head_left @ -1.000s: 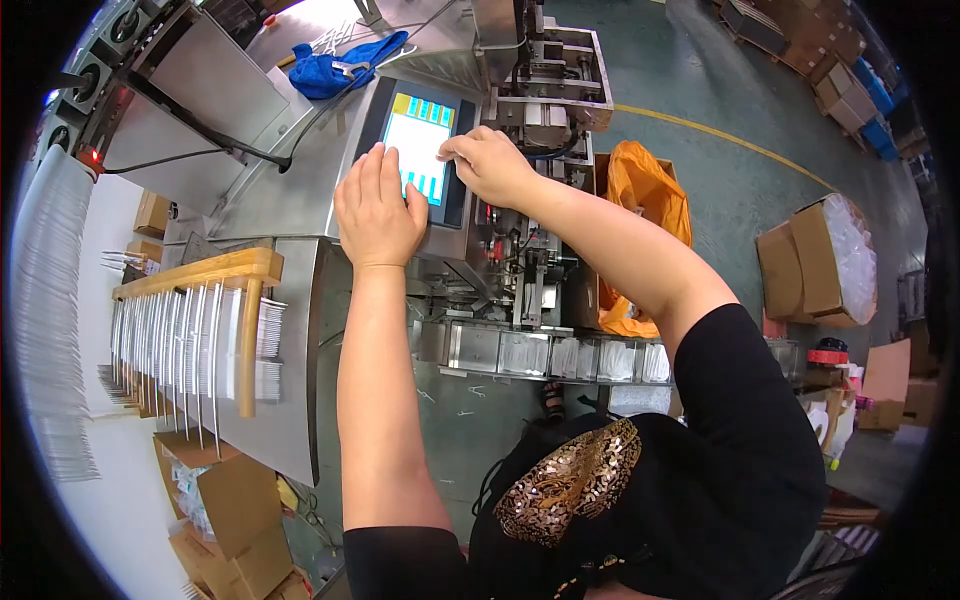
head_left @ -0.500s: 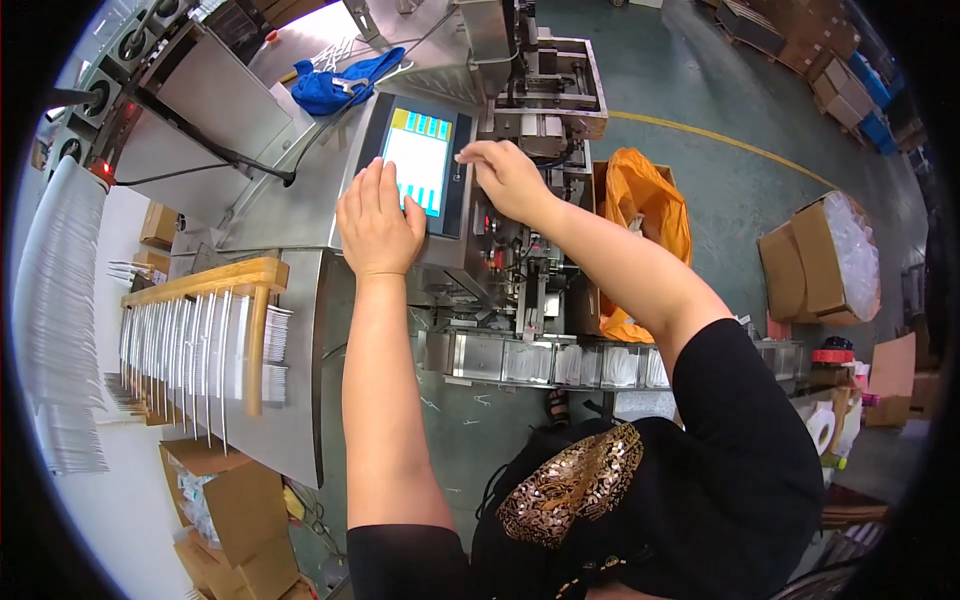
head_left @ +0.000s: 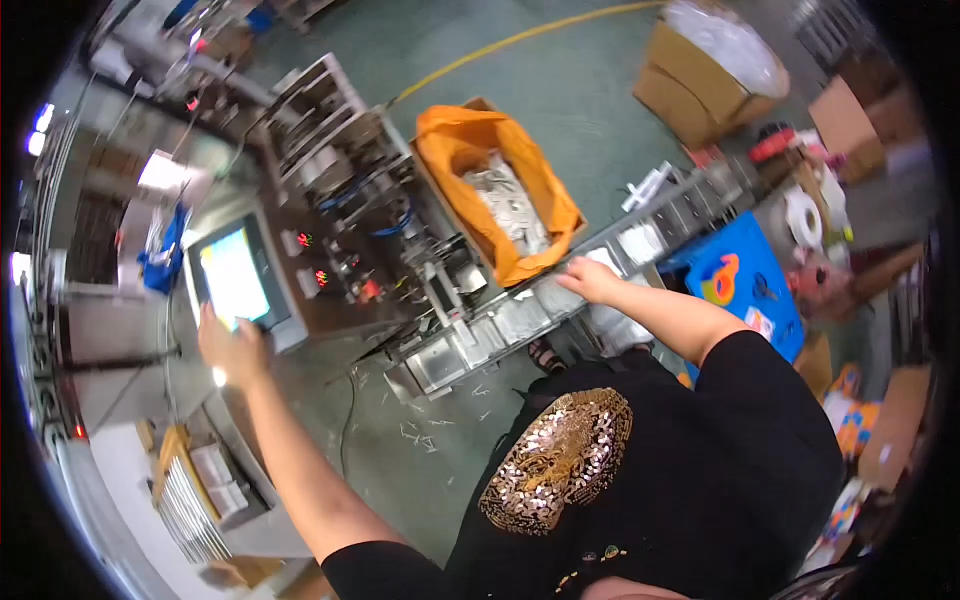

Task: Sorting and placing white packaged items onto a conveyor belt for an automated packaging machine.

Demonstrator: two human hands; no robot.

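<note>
Touchscreen [head_left: 235,275], lit, by left grip [head_left: 234,350]; conveyor [head_left: 431,368], only partly filled, at right grip [head_left: 594,280]; can't tell clenched or released, both.

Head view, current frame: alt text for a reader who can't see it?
A person's left hand is at the lower edge of a lit touchscreen, the right hand by a compartmented metal conveyor. Beyond the conveyor, an orange bag of pale pieces lines a cardboard box.
</note>
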